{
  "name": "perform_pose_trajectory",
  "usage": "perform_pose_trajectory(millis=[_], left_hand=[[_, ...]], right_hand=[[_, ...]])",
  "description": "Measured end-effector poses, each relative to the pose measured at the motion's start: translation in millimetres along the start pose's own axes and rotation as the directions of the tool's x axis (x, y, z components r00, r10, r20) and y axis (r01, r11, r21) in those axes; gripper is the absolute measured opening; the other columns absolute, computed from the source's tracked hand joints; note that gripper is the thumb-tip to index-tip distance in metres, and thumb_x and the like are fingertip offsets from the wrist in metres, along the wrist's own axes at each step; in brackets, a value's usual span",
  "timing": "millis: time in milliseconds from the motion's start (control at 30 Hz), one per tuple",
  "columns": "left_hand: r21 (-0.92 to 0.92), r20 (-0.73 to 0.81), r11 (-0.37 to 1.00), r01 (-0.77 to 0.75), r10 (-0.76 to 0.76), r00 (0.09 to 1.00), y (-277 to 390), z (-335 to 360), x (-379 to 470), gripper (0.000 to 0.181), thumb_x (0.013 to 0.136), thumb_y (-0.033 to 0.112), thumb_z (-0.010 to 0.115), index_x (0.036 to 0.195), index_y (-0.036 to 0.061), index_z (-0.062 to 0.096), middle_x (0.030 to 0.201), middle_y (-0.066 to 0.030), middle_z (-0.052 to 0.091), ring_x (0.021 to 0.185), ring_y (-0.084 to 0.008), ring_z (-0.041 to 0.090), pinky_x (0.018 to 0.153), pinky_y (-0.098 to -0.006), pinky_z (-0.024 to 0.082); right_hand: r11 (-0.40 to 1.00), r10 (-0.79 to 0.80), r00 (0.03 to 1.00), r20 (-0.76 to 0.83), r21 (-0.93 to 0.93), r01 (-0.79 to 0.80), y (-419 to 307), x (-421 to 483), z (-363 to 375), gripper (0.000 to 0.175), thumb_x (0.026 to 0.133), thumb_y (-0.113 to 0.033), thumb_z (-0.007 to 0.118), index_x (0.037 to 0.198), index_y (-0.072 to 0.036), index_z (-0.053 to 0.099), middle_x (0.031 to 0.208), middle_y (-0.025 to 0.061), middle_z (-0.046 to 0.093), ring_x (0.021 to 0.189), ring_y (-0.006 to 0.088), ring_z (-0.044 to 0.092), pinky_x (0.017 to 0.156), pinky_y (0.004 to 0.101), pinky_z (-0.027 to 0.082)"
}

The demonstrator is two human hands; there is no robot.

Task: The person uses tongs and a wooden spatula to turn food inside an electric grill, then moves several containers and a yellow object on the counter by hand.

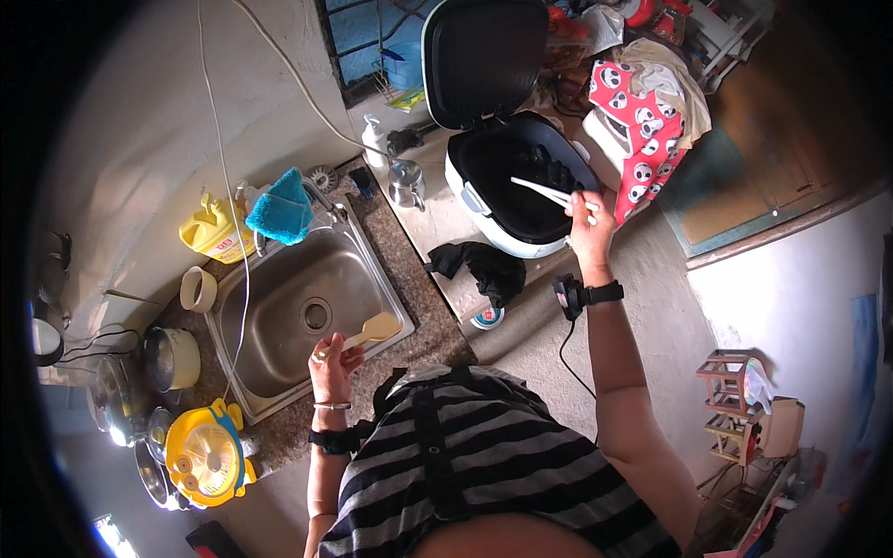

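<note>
My left hand grips a cream-coloured spatula over the near edge of a stainless steel sink. My right hand holds a pair of white chopsticks or thin tongs; which of the two, I cannot tell. They reach over the dark inside of a white appliance whose black lid stands raised. Dark lumps lie at the far side of its cavity, too dim to name. A crumpled black cloth rests on the counter in front of the appliance.
Around the sink are a turquoise cloth over the tap, a yellow jug and a cream pot. A metal pitcher and white pump bottle stand left of the appliance. A yellow fan sits lower left; a red patterned cloth hangs at right.
</note>
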State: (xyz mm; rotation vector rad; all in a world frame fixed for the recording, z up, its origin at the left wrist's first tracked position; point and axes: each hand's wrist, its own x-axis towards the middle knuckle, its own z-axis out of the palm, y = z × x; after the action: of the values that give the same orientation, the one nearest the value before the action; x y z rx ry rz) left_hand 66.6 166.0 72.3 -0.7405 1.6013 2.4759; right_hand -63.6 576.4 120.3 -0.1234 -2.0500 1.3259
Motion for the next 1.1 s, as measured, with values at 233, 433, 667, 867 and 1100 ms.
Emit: perform_pose_trajectory(millis=[233, 433, 667, 867, 1100], left_hand=[[-0.001, 0.007, 1.000, 0.000, 0.000, 1.000, 0.8, -5.9, 0.6, 0.017, 0.082, 0.021, 0.054, 0.085, 0.0046, 0.050, 0.074, -0.0056, 0.058, 0.061, -0.0172, 0.061, 0.052, -0.0258, 0.051], [-0.001, -0.017, 1.000, -0.018, 0.018, 1.000, 4.6, -0.8, -2.7, 0.017, 0.082, 0.021, 0.054, 0.085, 0.0046, 0.050, 0.074, -0.0062, 0.058, 0.061, -0.0171, 0.060, 0.052, -0.0258, 0.051], [0.015, -0.052, 1.000, 0.018, -0.017, 0.998, -4.8, -13.1, -5.7, 0.017, 0.082, 0.021, 0.054, 0.084, 0.0052, 0.050, 0.073, -0.0053, 0.057, 0.062, -0.0166, 0.060, 0.052, -0.0263, 0.050], [0.046, -0.007, 0.999, 0.002, -0.002, 1.000, 1.8, 0.8, -1.0, 0.018, 0.082, 0.022, 0.055, 0.083, 0.0048, 0.050, 0.074, -0.0053, 0.057, 0.063, -0.0170, 0.061, 0.053, -0.0261, 0.050], [0.019, -0.031, 1.000, -0.009, 0.010, 0.999, 0.1, -2.1, -5.0, 0.019, 0.082, 0.022, 0.054, 0.085, 0.0040, 0.050, 0.074, -0.0053, 0.056, 0.063, -0.0169, 0.061, 0.052, -0.0257, 0.050]], right_hand=[[0.949, 0.223, 0.973, -0.060, 0.242, -0.202, 43.0, 52.6, 22.4, 0.021, 0.081, -0.015, 0.056, 0.089, 0.004, 0.051, 0.070, 0.0102, 0.059, 0.055, 0.0141, 0.058, 0.050, 0.0231, 0.049], [0.908, 0.328, 0.945, 0.021, 0.270, -0.321, 40.2, 61.0, 16.6, 0.021, 0.081, -0.017, 0.057, 0.088, 0.002, 0.051, 0.065, 0.0091, 0.058, 0.048, 0.0147, 0.057, 0.044, 0.0225, 0.046], [0.759, 0.601, 0.789, -0.127, 0.399, -0.514, 33.1, 63.1, 3.4, 0.020, 0.084, -0.017, 0.051, 0.089, 0.002, 0.048, 0.069, 0.0145, 0.057, 0.049, 0.0226, 0.059, 0.046, 0.0289, 0.052], [0.634, 0.695, 0.719, 0.004, 0.469, -0.615, 101.9, 76.6, 0.4, 0.021, 0.086, -0.018, 0.045, 0.095, 0.000, 0.045, 0.080, 0.0209, 0.057, 0.055, 0.0315, 0.060, 0.046, 0.0398, 0.052], [0.759, 0.567, 0.824, -0.005, 0.392, -0.520, 87.0, 60.5, -0.2, 0.022, 0.084, -0.019, 0.051, 0.087, 0.003, 0.050, 0.069, 0.0157, 0.058, 0.052, 0.0256, 0.060, 0.047, 0.0345, 0.053]])
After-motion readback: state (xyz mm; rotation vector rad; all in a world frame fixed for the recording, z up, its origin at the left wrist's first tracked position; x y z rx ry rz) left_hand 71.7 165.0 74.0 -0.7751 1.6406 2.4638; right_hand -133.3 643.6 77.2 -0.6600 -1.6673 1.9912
